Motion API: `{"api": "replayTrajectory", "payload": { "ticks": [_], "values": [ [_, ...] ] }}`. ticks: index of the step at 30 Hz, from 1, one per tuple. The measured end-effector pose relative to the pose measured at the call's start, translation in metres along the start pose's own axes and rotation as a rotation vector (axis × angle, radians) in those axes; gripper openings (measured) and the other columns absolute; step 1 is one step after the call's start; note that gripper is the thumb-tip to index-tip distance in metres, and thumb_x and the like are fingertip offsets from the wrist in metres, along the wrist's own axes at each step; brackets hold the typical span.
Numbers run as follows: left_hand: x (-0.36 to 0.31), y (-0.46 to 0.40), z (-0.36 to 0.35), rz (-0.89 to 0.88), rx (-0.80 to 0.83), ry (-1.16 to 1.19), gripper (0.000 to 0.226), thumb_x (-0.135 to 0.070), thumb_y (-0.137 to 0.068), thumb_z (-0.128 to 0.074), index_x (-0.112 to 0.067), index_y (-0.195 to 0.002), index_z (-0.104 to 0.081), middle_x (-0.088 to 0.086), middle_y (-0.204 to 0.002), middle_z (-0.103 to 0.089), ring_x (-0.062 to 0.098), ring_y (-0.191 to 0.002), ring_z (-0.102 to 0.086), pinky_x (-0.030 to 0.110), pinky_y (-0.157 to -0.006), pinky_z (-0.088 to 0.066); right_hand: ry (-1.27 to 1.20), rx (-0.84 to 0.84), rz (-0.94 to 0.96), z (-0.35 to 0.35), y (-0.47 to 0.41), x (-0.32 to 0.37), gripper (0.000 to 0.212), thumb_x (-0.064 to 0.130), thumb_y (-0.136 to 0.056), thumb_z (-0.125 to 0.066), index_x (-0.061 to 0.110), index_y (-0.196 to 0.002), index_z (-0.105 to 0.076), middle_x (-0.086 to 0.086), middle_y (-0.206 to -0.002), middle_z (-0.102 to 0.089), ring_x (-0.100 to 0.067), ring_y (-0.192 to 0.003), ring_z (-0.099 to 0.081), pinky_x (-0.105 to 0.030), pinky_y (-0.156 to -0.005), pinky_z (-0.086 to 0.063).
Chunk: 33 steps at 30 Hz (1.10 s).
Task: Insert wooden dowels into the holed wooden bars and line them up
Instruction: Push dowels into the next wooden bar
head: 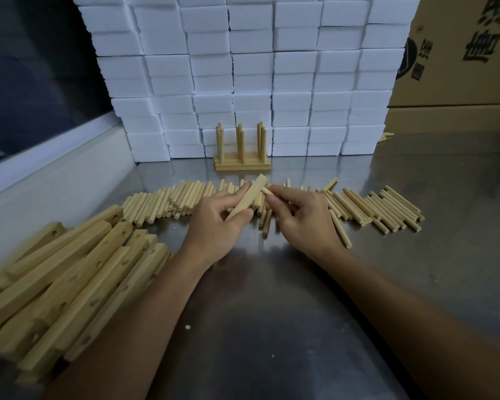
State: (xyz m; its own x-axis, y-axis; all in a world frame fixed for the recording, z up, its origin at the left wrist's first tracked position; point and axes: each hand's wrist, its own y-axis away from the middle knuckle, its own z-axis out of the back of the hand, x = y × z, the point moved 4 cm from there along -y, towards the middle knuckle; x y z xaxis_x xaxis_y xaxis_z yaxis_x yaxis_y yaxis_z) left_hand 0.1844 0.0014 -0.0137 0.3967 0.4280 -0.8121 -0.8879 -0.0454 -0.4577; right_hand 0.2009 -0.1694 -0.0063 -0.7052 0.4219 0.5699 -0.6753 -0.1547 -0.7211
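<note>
My left hand grips a holed wooden bar, held above the table and tilted up to the right. My right hand pinches a short wooden dowel, whose tip touches the bar's side near its upper end. Behind both hands a long row of loose dowels lies across the steel table. A heap of holed bars lies at the left. Finished bars with upright dowels stand lined up at the back.
A wall of stacked white foam blocks rises behind the finished bars. Cardboard boxes stand at the back right. The steel table has a raised white ledge along its left side.
</note>
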Motion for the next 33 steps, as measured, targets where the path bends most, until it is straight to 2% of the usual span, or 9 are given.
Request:
{"api": "replayTrajectory", "payload": {
  "ticks": [6,9,13,19,21,22,23,24,33],
  "values": [
    [0.0,0.001,-0.001,0.027,0.009,0.001,0.047,-0.006,-0.089,-0.069,-0.027,-0.132,-0.062,-0.014,-0.07,-0.062,0.0,-0.055,-0.051,0.024,-0.055,-0.039,0.046,-0.008,0.038,0.002,-0.001,0.004,0.016,0.009,-0.095,-0.065,0.003,-0.104,-0.076,0.003,-0.066,-0.067,-0.016,-0.054,-0.06,-0.036,-0.055,-0.052],
    [-0.002,0.002,-0.002,0.101,0.02,0.079,0.044,-0.004,-0.09,-0.067,-0.023,-0.13,-0.064,-0.028,-0.093,-0.065,-0.009,-0.076,-0.066,0.032,-0.047,-0.041,0.224,-0.051,0.164,0.002,0.002,0.013,0.015,0.009,-0.094,-0.065,0.001,-0.097,-0.076,-0.007,-0.064,-0.066,-0.024,-0.053,-0.057,-0.041,-0.049,-0.048],
    [-0.001,0.002,0.0,0.078,0.025,0.061,0.045,-0.005,-0.091,-0.067,-0.023,-0.132,-0.062,-0.026,-0.063,-0.065,-0.007,-0.054,-0.057,0.012,-0.048,-0.039,0.262,-0.03,0.16,-0.001,0.003,0.014,0.023,0.016,-0.098,-0.057,0.0,-0.098,-0.074,-0.008,-0.063,-0.059,-0.026,-0.053,-0.052,-0.045,-0.048,-0.045],
    [0.0,0.002,0.001,0.075,0.019,0.055,0.045,-0.005,-0.091,-0.068,-0.023,-0.132,-0.062,-0.02,-0.063,-0.064,-0.005,-0.053,-0.054,0.014,-0.053,-0.04,0.233,-0.015,0.156,-0.001,0.003,0.013,0.019,0.011,-0.098,-0.059,-0.001,-0.096,-0.073,-0.009,-0.063,-0.06,-0.027,-0.053,-0.052,-0.045,-0.049,-0.045],
    [-0.001,0.002,0.001,0.11,0.033,0.086,0.044,-0.006,-0.091,-0.067,-0.023,-0.131,-0.063,-0.014,-0.074,-0.071,-0.009,-0.058,-0.059,0.011,-0.054,-0.042,0.252,-0.02,0.147,-0.001,0.003,0.014,0.02,0.013,-0.097,-0.06,0.001,-0.103,-0.075,-0.009,-0.066,-0.064,-0.027,-0.055,-0.056,-0.045,-0.05,-0.048],
    [-0.001,0.003,0.001,0.15,0.042,0.116,0.044,-0.006,-0.091,-0.067,-0.025,-0.131,-0.064,-0.017,-0.075,-0.073,-0.001,-0.086,-0.064,0.013,-0.051,-0.041,0.265,-0.026,0.141,-0.001,0.003,0.014,0.02,0.014,-0.097,-0.061,0.002,-0.105,-0.075,-0.009,-0.069,-0.066,-0.026,-0.057,-0.058,-0.044,-0.051,-0.049],
    [0.0,0.003,0.001,0.204,0.045,0.163,0.044,-0.006,-0.091,-0.067,-0.028,-0.129,-0.065,-0.013,-0.065,-0.071,0.006,-0.057,-0.03,0.019,-0.046,-0.039,0.278,-0.036,0.137,0.0,0.003,0.015,0.02,0.015,-0.097,-0.063,0.004,-0.107,-0.076,-0.008,-0.072,-0.069,-0.025,-0.06,-0.061,-0.043,-0.052,-0.05],
    [0.001,0.002,0.001,0.257,0.045,0.215,0.044,-0.006,-0.091,-0.067,-0.03,-0.127,-0.066,-0.012,-0.061,-0.068,0.01,-0.05,-0.052,0.023,-0.043,-0.038,0.286,-0.048,0.132,0.0,0.003,0.015,0.02,0.016,-0.097,-0.064,0.005,-0.107,-0.076,-0.007,-0.075,-0.071,-0.024,-0.061,-0.062,-0.043,-0.053,-0.051],
    [0.009,0.0,0.016,0.559,-0.093,0.516,0.034,-0.005,-0.094,-0.06,-0.02,-0.124,-0.063,0.007,-0.073,-0.062,0.017,-0.05,-0.051,0.027,-0.04,-0.038,0.201,-0.212,-0.131,0.011,0.001,0.008,0.021,0.027,-0.103,-0.051,0.012,-0.111,-0.063,0.003,-0.095,-0.065,-0.012,-0.078,-0.061,-0.04,-0.07,-0.053]
  ]
}}
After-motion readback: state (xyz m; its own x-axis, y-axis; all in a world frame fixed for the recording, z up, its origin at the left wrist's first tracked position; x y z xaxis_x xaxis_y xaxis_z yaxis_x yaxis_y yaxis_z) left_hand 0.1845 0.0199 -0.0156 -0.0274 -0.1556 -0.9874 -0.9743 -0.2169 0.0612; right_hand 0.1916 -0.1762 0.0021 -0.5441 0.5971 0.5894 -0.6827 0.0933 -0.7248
